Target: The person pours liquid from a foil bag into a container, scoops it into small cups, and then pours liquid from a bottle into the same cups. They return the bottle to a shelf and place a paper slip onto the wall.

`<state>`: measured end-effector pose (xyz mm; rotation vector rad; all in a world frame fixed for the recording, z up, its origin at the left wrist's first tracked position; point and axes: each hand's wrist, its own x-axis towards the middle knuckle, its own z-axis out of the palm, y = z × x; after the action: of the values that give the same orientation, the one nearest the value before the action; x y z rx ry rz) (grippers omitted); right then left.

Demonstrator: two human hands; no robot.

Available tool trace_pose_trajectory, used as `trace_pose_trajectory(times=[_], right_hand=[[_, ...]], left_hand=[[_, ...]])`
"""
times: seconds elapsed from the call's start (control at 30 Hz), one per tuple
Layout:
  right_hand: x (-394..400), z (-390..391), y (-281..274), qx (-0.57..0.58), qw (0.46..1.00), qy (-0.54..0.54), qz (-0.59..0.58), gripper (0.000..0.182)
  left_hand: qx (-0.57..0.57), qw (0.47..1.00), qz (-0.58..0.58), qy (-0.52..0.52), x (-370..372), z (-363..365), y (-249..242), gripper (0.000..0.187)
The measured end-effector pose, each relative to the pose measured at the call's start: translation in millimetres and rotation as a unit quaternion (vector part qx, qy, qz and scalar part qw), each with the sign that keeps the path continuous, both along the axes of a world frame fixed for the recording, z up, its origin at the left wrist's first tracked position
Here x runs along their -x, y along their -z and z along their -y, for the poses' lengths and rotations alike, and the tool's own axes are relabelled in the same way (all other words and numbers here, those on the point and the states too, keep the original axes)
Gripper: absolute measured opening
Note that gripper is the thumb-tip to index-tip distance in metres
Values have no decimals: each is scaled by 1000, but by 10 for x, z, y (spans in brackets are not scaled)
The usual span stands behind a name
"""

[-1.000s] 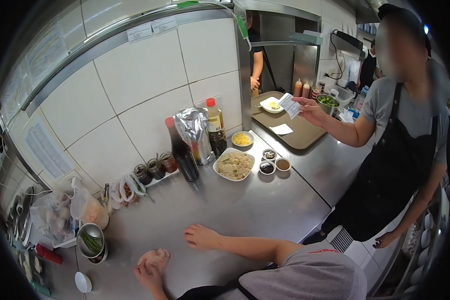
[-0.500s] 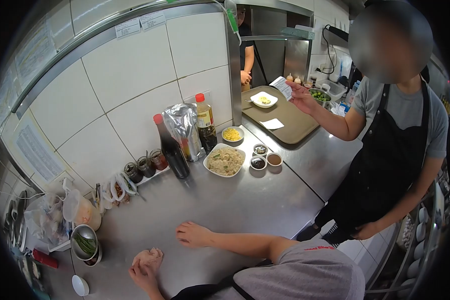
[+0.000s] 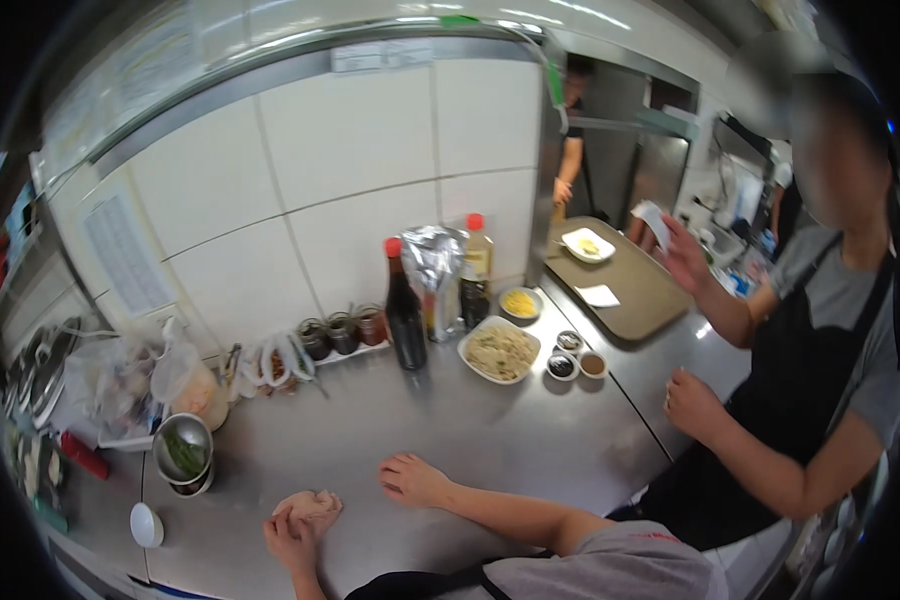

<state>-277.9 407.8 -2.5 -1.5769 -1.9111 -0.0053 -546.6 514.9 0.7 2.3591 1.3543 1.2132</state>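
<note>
My left hand (image 3: 290, 540) rests at the counter's near side, its fingers curled over the edge of a crumpled pale pink cloth (image 3: 320, 508). Lying palm down on the steel counter (image 3: 350, 430), my right hand (image 3: 412, 480) has its fingers stretched out and holds nothing. Beyond it stands a square white bowl of pale food with green bits (image 3: 500, 351). Close to that bowl are small sauce cups (image 3: 592, 365) and a dish of yellow shreds (image 3: 520, 304).
A dark red-capped bottle (image 3: 405, 315), a silver pouch (image 3: 434, 270) and jars (image 3: 343, 333) line the wall. At left stand a metal bowl of greens (image 3: 183, 450) and a white cup (image 3: 146, 525). A co-worker (image 3: 800, 350) holds a paper slip (image 3: 652, 222) beside a brown tray (image 3: 630, 300).
The view has swung left, so things appear further right. The co-worker's lower hand has risen to counter height. My left hand stays on the cloth and my right on the counter.
</note>
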Motion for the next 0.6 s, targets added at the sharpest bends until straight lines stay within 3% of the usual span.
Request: trace_pose_trajectory(times=[0.6], right_hand=[[38, 12, -25, -16, 1000, 14, 8, 18]], left_hand=[[10, 999, 45, 5, 14, 32, -63, 25]])
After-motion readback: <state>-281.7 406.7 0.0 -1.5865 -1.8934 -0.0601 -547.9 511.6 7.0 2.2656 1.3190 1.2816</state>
